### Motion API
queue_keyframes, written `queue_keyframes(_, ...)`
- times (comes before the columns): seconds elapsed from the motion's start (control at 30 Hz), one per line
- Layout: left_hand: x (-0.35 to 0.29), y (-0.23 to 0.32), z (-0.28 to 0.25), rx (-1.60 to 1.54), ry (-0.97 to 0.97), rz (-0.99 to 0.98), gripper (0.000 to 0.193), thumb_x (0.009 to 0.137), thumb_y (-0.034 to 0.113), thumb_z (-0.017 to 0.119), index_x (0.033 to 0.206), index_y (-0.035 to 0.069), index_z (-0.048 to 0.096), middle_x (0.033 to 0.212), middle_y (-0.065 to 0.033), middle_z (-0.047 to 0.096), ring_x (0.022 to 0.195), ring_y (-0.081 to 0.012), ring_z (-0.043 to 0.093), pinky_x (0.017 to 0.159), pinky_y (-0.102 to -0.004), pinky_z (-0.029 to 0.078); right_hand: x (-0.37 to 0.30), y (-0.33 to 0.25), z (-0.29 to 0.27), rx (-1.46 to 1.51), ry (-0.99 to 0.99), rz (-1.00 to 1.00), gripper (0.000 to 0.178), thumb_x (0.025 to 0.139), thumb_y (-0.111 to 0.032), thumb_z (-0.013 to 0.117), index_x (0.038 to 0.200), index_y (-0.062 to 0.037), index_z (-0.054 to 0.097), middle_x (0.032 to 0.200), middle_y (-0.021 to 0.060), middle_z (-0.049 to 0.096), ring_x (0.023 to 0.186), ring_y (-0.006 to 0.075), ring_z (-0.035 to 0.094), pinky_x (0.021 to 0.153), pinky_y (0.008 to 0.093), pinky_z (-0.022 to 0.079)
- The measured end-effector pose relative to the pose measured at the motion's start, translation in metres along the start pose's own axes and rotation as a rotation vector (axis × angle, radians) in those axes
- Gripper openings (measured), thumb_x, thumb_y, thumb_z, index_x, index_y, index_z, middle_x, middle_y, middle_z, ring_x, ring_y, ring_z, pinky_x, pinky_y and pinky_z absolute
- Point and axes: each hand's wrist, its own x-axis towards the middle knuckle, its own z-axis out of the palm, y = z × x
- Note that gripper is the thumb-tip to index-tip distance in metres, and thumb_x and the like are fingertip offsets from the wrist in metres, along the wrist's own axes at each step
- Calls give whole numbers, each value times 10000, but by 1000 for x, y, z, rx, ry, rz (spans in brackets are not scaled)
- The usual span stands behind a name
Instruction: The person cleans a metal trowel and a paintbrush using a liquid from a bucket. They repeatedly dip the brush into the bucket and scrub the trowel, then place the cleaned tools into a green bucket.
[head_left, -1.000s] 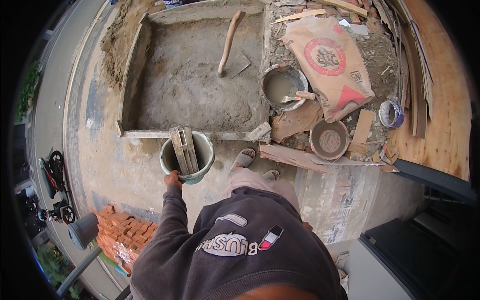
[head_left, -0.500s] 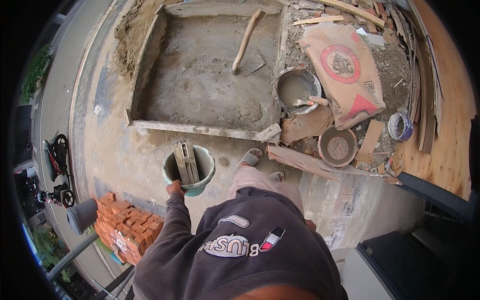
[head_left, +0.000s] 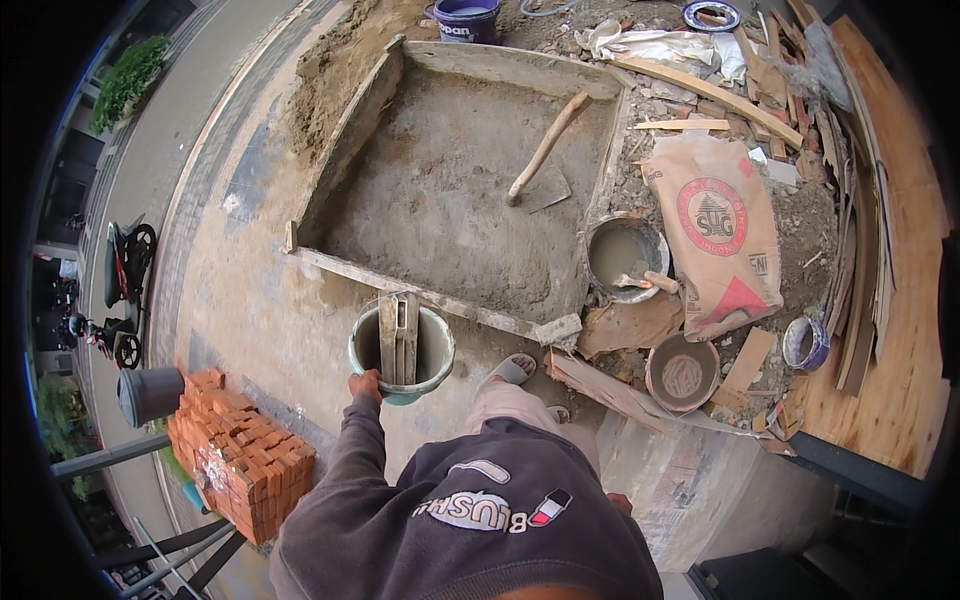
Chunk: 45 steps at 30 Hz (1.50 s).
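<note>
My left hand (head_left: 366, 386) is closed on the near rim of a pale green bucket (head_left: 441, 363), which is beside the near board of a mixing box. A long worn plastering float (head_left: 398, 340) stands upright inside the bucket, its top above the rim. Only a bit of my right hand (head_left: 620, 503) shows past my dark sweater at hip height; its fingers are hidden. Within the wooden-sided mixing box (head_left: 330, 262) lies wet grey mortar (head_left: 450, 190). A hoe (head_left: 548, 150) rests in it, blade in the mortar and wooden handle slanting up.
Right of the box are a bucket of grey water (head_left: 612, 252) with a trowel (head_left: 655, 282) across it, a paper cement bag (head_left: 715, 240), a round basin (head_left: 682, 370) and rubble. Stacked bricks (head_left: 240, 455) stand at left. A purple bucket (head_left: 466, 22) is at the far side.
The view has tilted and turned, so the box sits lower and further right in the picture. My left hand keeps its hold on the bucket rim; bucket and box edge appear slightly closer together.
</note>
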Motion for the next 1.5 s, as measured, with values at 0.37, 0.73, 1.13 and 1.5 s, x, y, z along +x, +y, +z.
queue_keyframes(0.37, -4, 2, 2, 54, -52, 65, 524, 684, 66, 629, 1160, -81, 467, 1046, -266, 579, 875, -462, 649, 644, -639, 584, -54, -37, 24, -493, 157, -149, 200, 755, -142, 620, 639, 20, 618, 618, 153, 571, 480, 246, 523, 483, 411, 441)
queue_keyframes(0.73, 1, 18, 13, 121, -34, 2, 537, 670, 17, 620, 1190, -61, 515, 1072, -253, 604, 818, -437, 654, 587, -610, 552, -26, 27, 39, -753, -43, -214, 262, 774, -129, 668, 1005, -8, 692, 873, 176, 693, 746, 268, 660, 676, 407, 531)
queue_keyframes(1.13, 42, 36, 74, 806, -409, 327, 458, 601, 82, 737, 1015, -13, 567, 941, -208, 617, 796, -420, 620, 617, -533, 519, -94, 78, 32, -134, 42, 105, 363, 807, -82, 662, 1168, -70, 688, 867, 106, 721, 629, 197, 695, 524, 362, 589)
queue_keyframes(1.5, -4, 105, 122, 1502, -590, 1565, 505, 564, 141, 905, 997, 78, 651, 979, -146, 644, 972, -389, 616, 824, -458, 530, -152, 181, 73, -221, 114, 24, 335, 751, -98, 674, 1076, -123, 752, 1041, 90, 751, 953, 264, 720, 835, 355, 575)
